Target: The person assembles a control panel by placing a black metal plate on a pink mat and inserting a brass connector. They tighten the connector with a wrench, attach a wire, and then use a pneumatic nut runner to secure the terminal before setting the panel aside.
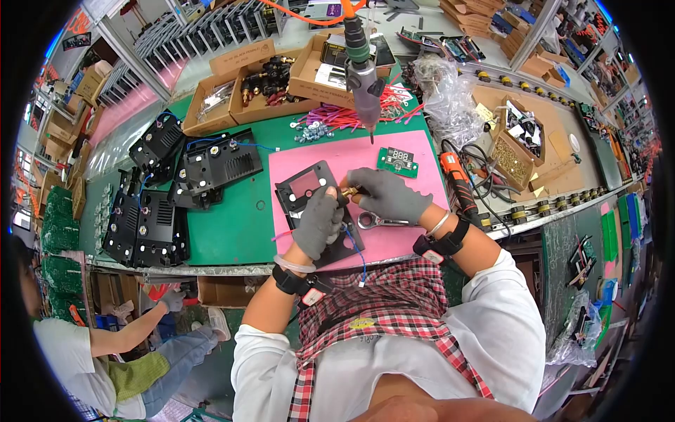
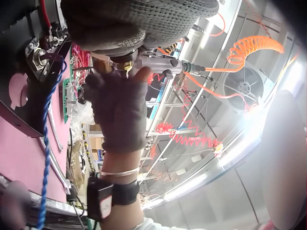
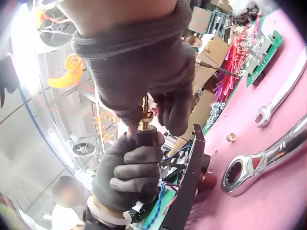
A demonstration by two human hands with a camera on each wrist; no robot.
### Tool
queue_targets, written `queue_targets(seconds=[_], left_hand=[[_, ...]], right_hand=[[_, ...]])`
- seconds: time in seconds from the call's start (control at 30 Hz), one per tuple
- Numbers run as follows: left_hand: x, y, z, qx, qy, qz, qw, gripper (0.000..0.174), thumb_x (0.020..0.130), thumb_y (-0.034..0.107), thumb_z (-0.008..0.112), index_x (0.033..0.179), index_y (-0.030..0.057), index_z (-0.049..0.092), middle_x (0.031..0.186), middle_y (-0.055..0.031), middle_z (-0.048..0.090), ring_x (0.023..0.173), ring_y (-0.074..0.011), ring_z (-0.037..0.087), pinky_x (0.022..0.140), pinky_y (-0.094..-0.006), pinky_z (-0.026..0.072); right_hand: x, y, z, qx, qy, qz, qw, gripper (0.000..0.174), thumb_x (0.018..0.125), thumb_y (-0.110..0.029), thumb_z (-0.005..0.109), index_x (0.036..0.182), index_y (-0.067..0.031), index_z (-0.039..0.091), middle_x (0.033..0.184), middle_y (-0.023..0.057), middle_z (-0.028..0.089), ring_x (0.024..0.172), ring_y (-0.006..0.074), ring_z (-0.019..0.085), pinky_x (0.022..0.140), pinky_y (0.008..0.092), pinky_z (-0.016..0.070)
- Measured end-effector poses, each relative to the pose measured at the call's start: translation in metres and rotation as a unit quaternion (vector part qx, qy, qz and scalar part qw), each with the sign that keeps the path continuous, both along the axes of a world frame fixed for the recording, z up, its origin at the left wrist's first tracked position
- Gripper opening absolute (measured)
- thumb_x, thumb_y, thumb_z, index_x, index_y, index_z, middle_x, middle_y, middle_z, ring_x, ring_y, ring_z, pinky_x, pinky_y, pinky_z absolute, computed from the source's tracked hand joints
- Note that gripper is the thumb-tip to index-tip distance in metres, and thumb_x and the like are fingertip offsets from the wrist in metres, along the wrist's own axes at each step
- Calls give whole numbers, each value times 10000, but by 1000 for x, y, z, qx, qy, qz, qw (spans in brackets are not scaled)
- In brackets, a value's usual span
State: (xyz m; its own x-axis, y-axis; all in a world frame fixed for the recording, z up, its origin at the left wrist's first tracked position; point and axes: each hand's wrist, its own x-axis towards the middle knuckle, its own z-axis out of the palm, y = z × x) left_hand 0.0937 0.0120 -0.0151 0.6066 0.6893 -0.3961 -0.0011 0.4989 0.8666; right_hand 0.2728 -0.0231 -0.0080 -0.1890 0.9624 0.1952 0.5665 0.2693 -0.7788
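Note:
Over a black metal panel [image 1: 304, 184] on the pink mat, the left hand [image 1: 318, 224] in a grey glove grips a black cylindrical part [image 3: 145, 136]. The right hand [image 1: 391, 195], also gloved, pinches a brass fitting [image 3: 146, 115] at the top of that part, its fingertips close to the left thumb. In the right wrist view the left fingers [image 3: 136, 172] are wrapped round the black part. A twisted blue wire [image 2: 46, 158] hangs beside the panel in the left wrist view.
A ratchet wrench [image 1: 383, 221] and a green circuit board [image 1: 398, 162] lie on the mat. A power driver [image 1: 365, 91] hangs above. Black panels [image 1: 221, 165] lie at left, boxes [image 1: 211, 102] and red wires at the back, an orange tool [image 1: 457, 179] at right. Another person sits at lower left.

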Motion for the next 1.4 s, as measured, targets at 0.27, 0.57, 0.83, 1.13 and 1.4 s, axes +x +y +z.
queue_targets(seconds=[0.27,0.57,0.83,1.13,1.4], left_hand=[[1,-3,6,-18,12,-2,1000,273,911,373,393,894,105,444,589,22,387,413,-52,304,329,-199,232],[0,3,-9,-12,-5,-31,999,274,904,402,403,875,130,416,581,36,362,408,-44,289,326,-184,217],[0,0,4,-25,34,-13,999,269,904,401,405,877,135,425,573,23,380,382,-59,294,307,-207,224],[-3,0,0,-18,4,-19,1000,275,909,382,398,854,115,432,566,14,387,389,-62,312,311,-209,219],[-3,0,-1,-2,19,3,1000,275,904,384,411,855,115,445,560,18,395,391,-60,318,310,-214,228]], right_hand=[[1,-1,-5,94,-153,22,984,271,866,-209,490,1048,-9,512,718,89,587,548,164,619,493,267,507],[1,5,2,37,-67,10,997,244,835,-171,525,1035,-31,533,786,92,591,637,166,620,571,294,508],[-2,0,24,-292,-14,-39,955,295,800,-123,594,1074,-48,516,910,87,596,690,137,606,643,268,486],[1,0,20,-244,41,2,969,269,806,-87,550,1060,-18,496,917,92,602,617,134,608,581,269,498],[1,-1,18,-278,121,-26,953,225,842,-123,509,1033,-3,505,839,81,594,576,129,608,511,238,484]])
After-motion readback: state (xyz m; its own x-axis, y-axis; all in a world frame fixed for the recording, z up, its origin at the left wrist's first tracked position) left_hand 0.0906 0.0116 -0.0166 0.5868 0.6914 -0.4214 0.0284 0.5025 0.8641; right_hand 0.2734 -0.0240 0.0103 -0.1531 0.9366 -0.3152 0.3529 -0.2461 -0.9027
